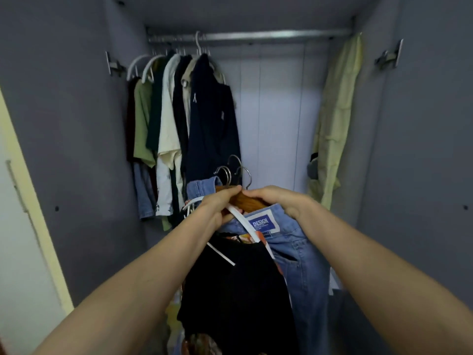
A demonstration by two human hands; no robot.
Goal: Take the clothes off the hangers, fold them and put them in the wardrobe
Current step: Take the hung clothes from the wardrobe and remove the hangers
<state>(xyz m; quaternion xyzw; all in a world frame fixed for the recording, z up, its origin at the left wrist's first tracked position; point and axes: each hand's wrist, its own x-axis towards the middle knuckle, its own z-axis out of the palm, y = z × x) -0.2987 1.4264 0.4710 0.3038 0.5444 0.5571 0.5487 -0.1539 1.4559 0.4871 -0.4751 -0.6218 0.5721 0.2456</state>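
1. Across the whole view, the wardrobe (pixel 281 111) is standing open, its rail (pixel 256 36) running along the top.
2. Below the rail's left end, a row of hanging clothes (pixel 179 119) is crowding together on white hangers, and a pale yellow cloth (pixel 337 119) is draping below the rail's right end.
3. Well below the rail, the jeans (pixel 299 254) and a black garment (pixel 238 290) are hanging from a bunch of hangers.
4. The left hand (pixel 217 206) is gripping the brown wooden hanger (pixel 245 201) and a white hanger (pixel 245 224), fingers curled.
5. The right hand (pixel 276 198) is pinching the wooden hanger beside it, their fingertips nearly meeting.
6. Above the hands, metal hooks (pixel 235 170) are sticking up.
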